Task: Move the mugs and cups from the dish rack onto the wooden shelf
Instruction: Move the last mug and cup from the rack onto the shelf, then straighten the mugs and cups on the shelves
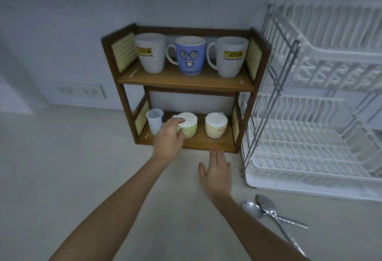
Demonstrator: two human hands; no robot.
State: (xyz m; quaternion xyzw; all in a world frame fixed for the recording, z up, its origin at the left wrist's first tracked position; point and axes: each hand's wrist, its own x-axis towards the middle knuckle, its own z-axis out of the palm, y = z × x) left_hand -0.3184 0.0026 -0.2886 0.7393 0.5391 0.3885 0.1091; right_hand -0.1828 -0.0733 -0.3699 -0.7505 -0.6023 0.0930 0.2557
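The two-tier wooden shelf (pixel 186 83) stands against the wall. On its top board stand a white logo mug (pixel 150 56), a blue face mug (pixel 191 56) and a second white logo mug (pixel 230 57). On the bottom board stand a small white cup (pixel 154 122), a patterned yellow cup (pixel 189 126) and a second patterned cup (pixel 216 125). My left hand (pixel 168 140) grips the middle patterned cup, thumb on its rim. My right hand (pixel 216 171) hovers open over the counter just in front of the shelf. The white dish rack (pixel 310 126) at the right shows no mugs.
Two metal spoons (pixel 268 209) lie crossed on the counter in front of the rack's drip tray. A double wall socket (pixel 79 91) sits left of the shelf. The beige counter (pixel 72 167) stretches to the left and front.
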